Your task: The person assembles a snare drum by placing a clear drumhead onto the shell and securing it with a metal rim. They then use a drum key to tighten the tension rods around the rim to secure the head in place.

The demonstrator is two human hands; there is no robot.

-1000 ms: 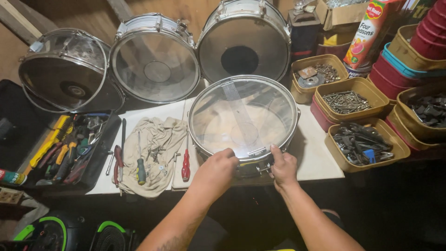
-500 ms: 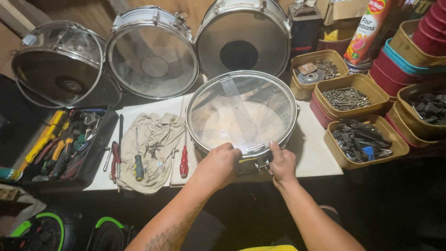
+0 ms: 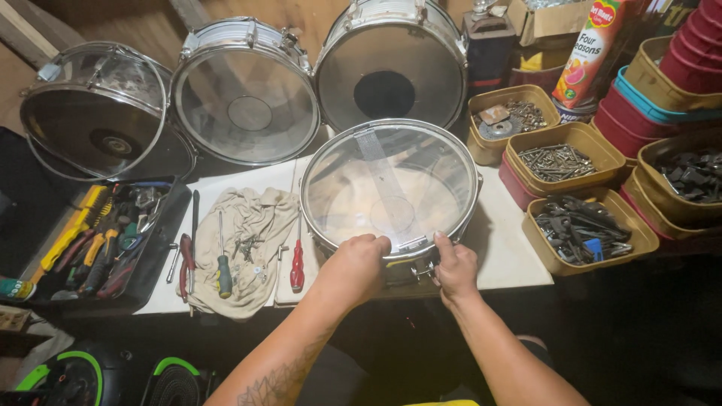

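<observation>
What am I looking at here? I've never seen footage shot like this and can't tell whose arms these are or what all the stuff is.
The camera sits on a person's head and looks down, so the two bare arms are their own. The left hand and right hand both grip the near rim of a clear-headed snare drum lying flat on a white table. Beside it lie a beige cloth, a red-handled screwdriver and a black tool tray. Three more drums lean behind. On the right, tan tubs hold screws and small metal parts.

Both forearms reach forward, left hand (image 3: 353, 265) and right hand (image 3: 453, 265) curled (each grip closed).
</observation>
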